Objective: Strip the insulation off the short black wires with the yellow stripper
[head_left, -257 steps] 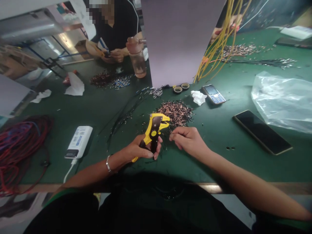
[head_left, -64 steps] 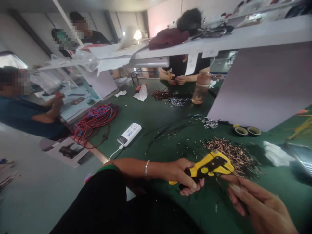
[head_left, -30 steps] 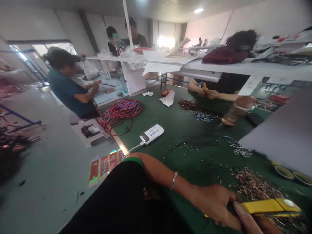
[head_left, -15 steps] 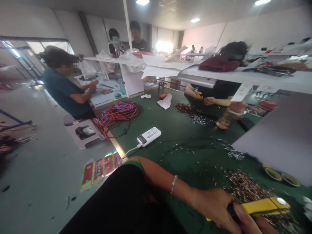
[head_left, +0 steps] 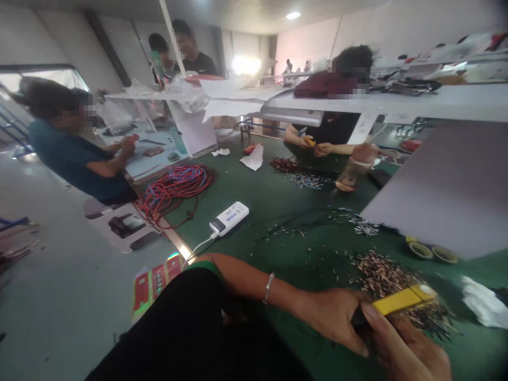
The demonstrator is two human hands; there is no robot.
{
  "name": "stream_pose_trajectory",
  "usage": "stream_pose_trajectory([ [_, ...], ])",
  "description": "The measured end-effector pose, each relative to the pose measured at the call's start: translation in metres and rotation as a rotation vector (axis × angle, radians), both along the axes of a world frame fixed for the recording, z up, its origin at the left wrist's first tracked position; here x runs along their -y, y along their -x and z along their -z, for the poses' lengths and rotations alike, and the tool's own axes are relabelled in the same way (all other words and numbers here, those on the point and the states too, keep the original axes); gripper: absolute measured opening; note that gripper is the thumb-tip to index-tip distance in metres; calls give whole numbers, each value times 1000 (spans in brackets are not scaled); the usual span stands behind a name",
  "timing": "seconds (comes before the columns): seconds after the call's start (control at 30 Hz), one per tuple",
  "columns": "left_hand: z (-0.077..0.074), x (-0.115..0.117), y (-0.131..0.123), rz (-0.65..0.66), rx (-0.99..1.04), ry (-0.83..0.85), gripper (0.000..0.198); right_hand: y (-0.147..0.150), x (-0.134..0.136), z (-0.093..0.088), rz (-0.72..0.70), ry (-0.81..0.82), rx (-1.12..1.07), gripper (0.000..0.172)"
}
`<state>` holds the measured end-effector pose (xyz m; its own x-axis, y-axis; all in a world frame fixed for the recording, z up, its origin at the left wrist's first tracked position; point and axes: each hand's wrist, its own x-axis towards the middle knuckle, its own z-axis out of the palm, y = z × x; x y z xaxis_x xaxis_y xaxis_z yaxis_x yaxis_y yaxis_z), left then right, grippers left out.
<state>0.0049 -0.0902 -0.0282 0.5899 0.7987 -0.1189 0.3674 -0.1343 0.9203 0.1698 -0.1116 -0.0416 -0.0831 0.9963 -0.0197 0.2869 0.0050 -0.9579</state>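
Observation:
At the lower right, my right hand (head_left: 413, 346) is closed around a yellow hand tool (head_left: 400, 300) with a black end and a pale round spot at its far tip. Its exact kind does not show. My left hand (head_left: 331, 317), with a bracelet on the wrist, is closed by the tool's black end. The fingers hide what it holds. Just beyond the tool lies a heap of small copper-coloured pieces (head_left: 379, 272), partly covered by it. Dark thin bits (head_left: 432, 320) lie beside that heap.
A white power bank (head_left: 229, 218) with a cable lies on the green table (head_left: 278, 275). Red and blue wire coils (head_left: 178, 185) sit behind it. Tape rolls (head_left: 432, 251), crumpled white tissue (head_left: 484, 301) and a bottle (head_left: 349, 172) stand rightward. A co-worker (head_left: 321, 135) works opposite, another (head_left: 75, 143) at left.
The view has turned right, so the surroundings shift left. Both hands and the yellow tool sit slightly higher in the picture, and more of my right hand shows.

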Motion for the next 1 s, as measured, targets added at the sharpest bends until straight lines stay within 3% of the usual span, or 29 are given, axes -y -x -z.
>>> stream_pose_trajectory([
  [0.2, 4, 6, 6, -113, 291, 43, 28, 24, 0, -18, 89, 14, 6, 47],
  [0.37, 3, 0, 11, -100, 396, 307, 24, 29, -9, -23, 68, 48, -3, 48],
  [0.47, -2, -1, 12, -69, 427, 380, 27, 20, -7, -28, -2, 19, 36, 45],
  [0.57, -9, -2, 14, -54, 502, 451, 31, 4, -2, -30, -27, -19, 54, 31],
  [0.73, -20, -9, 18, -43, 557, 584, 38, -28, -4, -24, 227, -30, -55, 23],
  [0.83, -25, -12, 19, -47, 545, 578, 34, -42, -8, -29, 392, -147, -43, 21],
  [0.93, -30, -11, 20, -32, 544, 569, 33, -47, -15, -40, 382, -305, 12, 23],
  [1.0, -31, -11, 21, -19, 552, 569, 34, -47, -21, -46, 319, -296, 5, 28],
])
